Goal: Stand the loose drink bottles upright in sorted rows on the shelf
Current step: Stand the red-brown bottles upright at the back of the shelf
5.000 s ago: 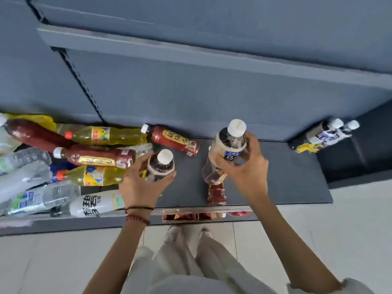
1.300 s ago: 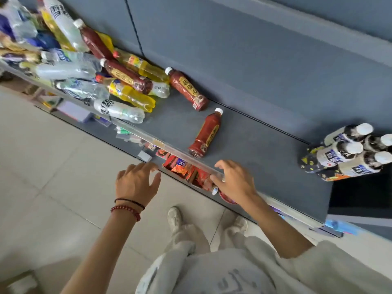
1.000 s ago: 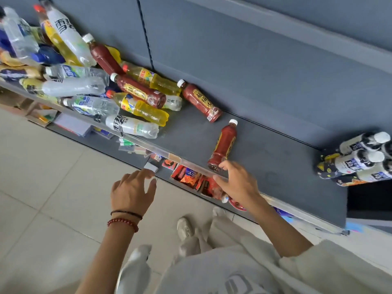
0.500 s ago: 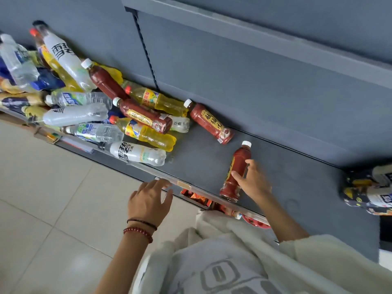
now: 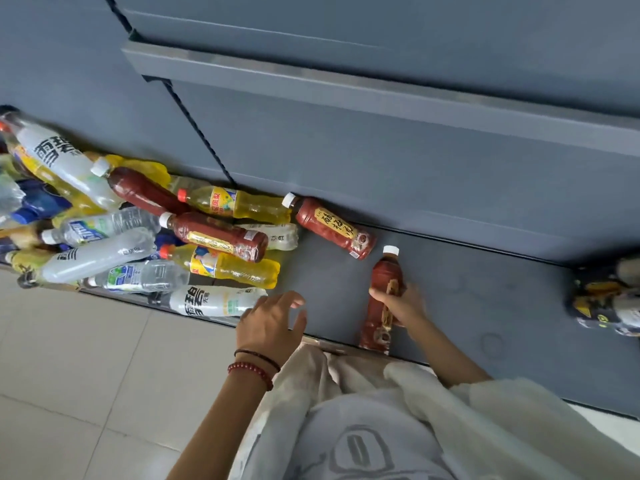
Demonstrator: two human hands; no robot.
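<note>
The right grip (image 5: 398, 306) is curled round the middle of a red-brown tea bottle (image 5: 382, 278). The bottle is on the grey shelf (image 5: 485, 289), its white cap pointing to 12 o'clock and its base at the shelf's front edge. I cannot tell whether it lies flat or is partly raised.

The left grip (image 5: 273, 327) is open with fingers spread and holds nothing. It hovers over the front edge at 9 o'clock of the held bottle, just beside a white-labelled clear bottle (image 5: 214, 301) lying on its side.

At 11 o'clock of the held bottle a second red tea bottle (image 5: 334, 226) lies against the back panel. Further toward 9 o'clock sits a pile of loose bottles (image 5: 138, 233), yellow, red and clear, all on their sides and overlapping.

At 3 o'clock, at the frame's edge, is a blurred cluster of dark-labelled bottles (image 5: 609, 299).
</note>
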